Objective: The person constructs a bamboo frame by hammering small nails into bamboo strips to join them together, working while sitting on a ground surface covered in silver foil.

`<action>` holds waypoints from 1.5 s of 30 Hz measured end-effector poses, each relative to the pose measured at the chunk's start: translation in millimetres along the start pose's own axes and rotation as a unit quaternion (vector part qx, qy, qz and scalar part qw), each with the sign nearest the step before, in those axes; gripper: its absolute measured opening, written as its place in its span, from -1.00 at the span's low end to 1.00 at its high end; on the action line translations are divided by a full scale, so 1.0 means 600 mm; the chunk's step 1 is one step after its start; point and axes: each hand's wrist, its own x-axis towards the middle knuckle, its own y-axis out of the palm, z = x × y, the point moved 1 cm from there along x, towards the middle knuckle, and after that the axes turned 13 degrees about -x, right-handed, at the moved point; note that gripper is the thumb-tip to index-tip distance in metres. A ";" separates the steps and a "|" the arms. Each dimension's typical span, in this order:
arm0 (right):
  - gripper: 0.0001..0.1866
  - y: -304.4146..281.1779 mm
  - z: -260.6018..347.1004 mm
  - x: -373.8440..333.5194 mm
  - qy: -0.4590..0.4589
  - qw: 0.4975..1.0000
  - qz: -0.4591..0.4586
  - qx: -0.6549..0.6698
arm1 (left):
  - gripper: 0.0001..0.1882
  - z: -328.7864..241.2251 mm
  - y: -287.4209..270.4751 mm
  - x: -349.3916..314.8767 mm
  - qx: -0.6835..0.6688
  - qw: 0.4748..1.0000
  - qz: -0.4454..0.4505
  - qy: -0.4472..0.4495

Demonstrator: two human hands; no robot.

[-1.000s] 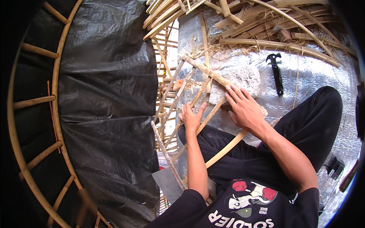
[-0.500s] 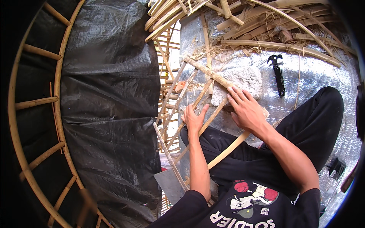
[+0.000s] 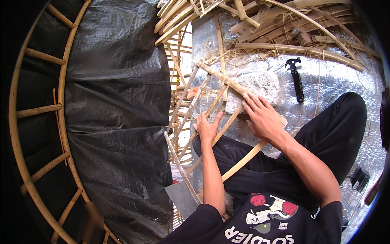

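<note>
A bamboo frame of slats joined to a thicker crossbar [image 3: 223, 76] leans across my lap. The crossbar lies against a rough pale stone block [image 3: 264, 83]. My left hand [image 3: 208, 128] is curled round one bamboo slat [image 3: 215, 100], thumb raised to its right. My right hand [image 3: 264, 116] lies palm down along the crossbar's near end, fingers stretched out, covering much of it. Between my hands runs another slat [image 3: 227, 125]. A pale, wider strip [image 3: 245, 160] comes out below my right wrist. The undersides of both hands are hidden.
A black claw hammer [image 3: 296, 80] lies on silver foil sheeting [image 3: 329, 77] right of the stone. Split bamboo [image 3: 284, 46] is heaped at the back. Black plastic sheeting [image 3: 118, 101] and a bamboo ladder-like frame [image 3: 63, 81] stand left. A small black device [image 3: 359, 179] sits at right.
</note>
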 end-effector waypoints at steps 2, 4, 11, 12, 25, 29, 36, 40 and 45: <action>-0.31 0.000 0.000 0.000 0.000 1.000 0.000 -0.005 | -0.18 -0.001 0.000 0.000 0.000 1.000 0.002 -0.001; -0.31 0.002 0.000 0.000 0.001 1.000 -0.001 -0.006 | -0.18 -0.001 0.000 0.000 0.000 1.000 0.004 -0.002; -0.26 0.004 -0.001 0.000 0.002 1.000 0.015 -0.010 | -0.17 -0.002 0.001 -0.001 0.000 1.000 0.003 -0.007; -0.26 0.004 -0.002 -0.001 0.003 1.000 0.016 -0.011 | -0.16 -0.004 0.000 -0.001 -0.002 1.000 0.004 -0.009; -0.31 0.006 -0.001 -0.001 0.001 1.000 -0.003 -0.002 | -0.16 0.003 0.003 0.002 0.008 1.000 0.002 -0.010; -0.32 0.002 -0.002 -0.002 0.001 1.000 0.001 -0.006 | -0.18 0.006 0.004 0.003 0.006 1.000 -0.001 -0.009; -0.33 0.007 0.000 -0.001 0.000 1.000 -0.003 -0.007 | -0.21 0.005 0.003 0.000 0.015 1.000 -0.011 -0.001; -0.34 0.008 -0.001 -0.002 0.002 1.000 -0.006 -0.011 | -0.22 0.004 0.006 0.000 0.015 1.000 -0.006 -0.006; -0.34 0.012 0.000 0.001 0.003 1.000 -0.009 -0.013 | -0.25 0.006 0.003 0.003 0.014 1.000 0.000 -0.003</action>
